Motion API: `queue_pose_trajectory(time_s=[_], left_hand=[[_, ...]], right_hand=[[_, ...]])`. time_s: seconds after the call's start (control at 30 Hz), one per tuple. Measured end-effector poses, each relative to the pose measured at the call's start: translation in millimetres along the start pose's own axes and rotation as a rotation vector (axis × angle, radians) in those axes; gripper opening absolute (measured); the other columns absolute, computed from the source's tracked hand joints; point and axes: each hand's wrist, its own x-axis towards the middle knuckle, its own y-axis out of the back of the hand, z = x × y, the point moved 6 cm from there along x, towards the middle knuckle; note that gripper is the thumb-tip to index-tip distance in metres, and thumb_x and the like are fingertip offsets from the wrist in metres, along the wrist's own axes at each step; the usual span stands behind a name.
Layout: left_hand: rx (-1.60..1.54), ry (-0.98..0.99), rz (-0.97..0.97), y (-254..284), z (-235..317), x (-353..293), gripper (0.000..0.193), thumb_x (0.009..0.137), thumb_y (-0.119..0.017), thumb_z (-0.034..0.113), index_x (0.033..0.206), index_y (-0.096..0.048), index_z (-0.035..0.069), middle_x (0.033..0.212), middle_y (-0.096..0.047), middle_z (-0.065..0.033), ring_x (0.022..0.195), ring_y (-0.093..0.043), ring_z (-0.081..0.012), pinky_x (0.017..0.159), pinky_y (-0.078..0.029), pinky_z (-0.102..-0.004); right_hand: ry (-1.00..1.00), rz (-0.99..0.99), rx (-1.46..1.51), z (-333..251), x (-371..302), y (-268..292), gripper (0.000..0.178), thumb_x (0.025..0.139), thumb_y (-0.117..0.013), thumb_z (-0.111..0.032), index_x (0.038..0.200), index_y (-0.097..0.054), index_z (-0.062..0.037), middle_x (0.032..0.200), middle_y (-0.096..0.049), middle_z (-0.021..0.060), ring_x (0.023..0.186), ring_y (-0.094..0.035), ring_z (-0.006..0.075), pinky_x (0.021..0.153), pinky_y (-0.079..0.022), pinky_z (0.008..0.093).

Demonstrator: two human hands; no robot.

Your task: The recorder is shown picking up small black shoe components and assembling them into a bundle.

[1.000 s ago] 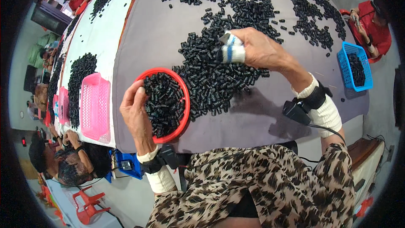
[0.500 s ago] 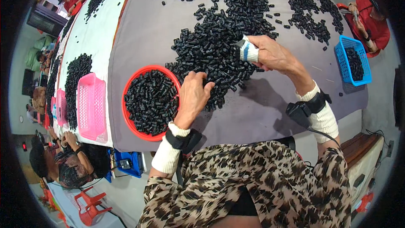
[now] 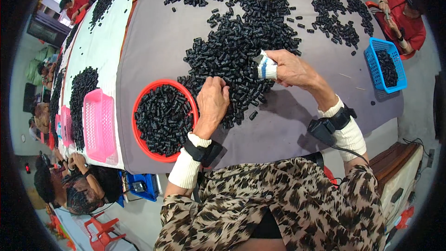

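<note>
A large pile of short black cylindrical pieces (image 3: 223,56) spreads over the grey tablecloth. My left hand (image 3: 213,100) is at its near left edge, fingers curled down and drawn together; whatever they hold is hidden. My right hand (image 3: 295,69) hovers over the pile's right side with bent fingers. A white knit band with blue stripes (image 3: 268,67) covers its fingertips, and I cannot make out what is gripped there. Left of my left hand stands a round red basket (image 3: 135,125) filled with the same black pieces.
A pink basket (image 3: 98,125) stands on the white cloth at left, beside another black heap (image 3: 83,88). At right, a blue basket (image 3: 402,83) holds black pieces near a person in red (image 3: 409,28). Another person (image 3: 79,190) works at lower left.
The fingers of my left hand have drawn together at the pile's edge. My right hand stays over the pile. A single black piece now lies apart at the near edge. The view has shifted slightly.
</note>
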Motion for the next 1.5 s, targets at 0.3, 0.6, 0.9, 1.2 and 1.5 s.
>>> queue_pose_trajectory(time_s=[0.3,0.6,0.9,1.2,1.5], left_hand=[[0.032,-0.191,0.040,-7.2,9.4,16.5,0.014,0.071,-0.060,0.002,0.085,-0.057,0.002,0.081,-0.048,-0.0133,0.075,-0.054,-0.0309,0.061,-0.046,-0.0396],[0.037,-0.214,-0.016,-13.3,7.0,12.8,0.016,0.070,-0.055,-0.001,0.085,-0.054,0.000,0.083,-0.049,-0.0159,0.074,-0.055,-0.0336,0.063,-0.047,-0.0406],[-0.407,0.054,0.001,14.9,-6.1,1.9,0.019,0.070,-0.056,0.003,0.087,-0.063,-0.002,0.076,-0.060,-0.0136,0.067,-0.060,-0.0213,0.062,-0.047,-0.0309],[-1.781,0.555,0.073,72.2,9.7,-5.2,0.019,0.084,-0.052,0.001,0.101,-0.054,-0.005,0.081,-0.058,-0.0074,0.073,-0.060,-0.0161,0.069,-0.053,-0.0283],[-1.742,0.393,0.047,101.2,32.4,-11.9,0.020,0.080,-0.057,-0.001,0.100,-0.056,-0.003,0.087,-0.059,-0.0078,0.075,-0.061,-0.0155,0.069,-0.052,-0.0291]], right_hand=[[-0.007,-0.053,0.018,3.4,5.8,-7.0,0.010,0.078,-0.051,-0.008,0.086,-0.056,-0.0099,0.054,-0.045,-0.0042,0.042,-0.039,0.0023,0.036,-0.030,0.0183],[-0.031,-0.112,0.124,-11.8,-1.8,-19.3,0.007,0.080,-0.052,-0.014,0.079,-0.053,-0.0065,0.053,-0.045,-0.0028,0.042,-0.042,0.0050,0.037,-0.033,0.0212],[-0.020,-0.080,0.092,-9.5,0.6,-23.0,0.006,0.078,-0.052,-0.012,0.076,-0.053,-0.0058,0.053,-0.045,-0.0012,0.041,-0.040,0.0060,0.036,-0.030,0.0224],[0.178,0.039,0.232,-48.8,7.0,-39.8,0.008,0.081,-0.053,-0.010,0.085,-0.055,-0.0040,0.055,-0.046,-0.0029,0.042,-0.041,0.0037,0.036,-0.030,0.0207],[0.222,0.000,0.392,-76.4,9.9,-44.8,0.015,0.082,-0.054,-0.010,0.095,-0.055,-0.0027,0.058,-0.048,-0.0045,0.043,-0.042,0.0022,0.037,-0.031,0.0189]])
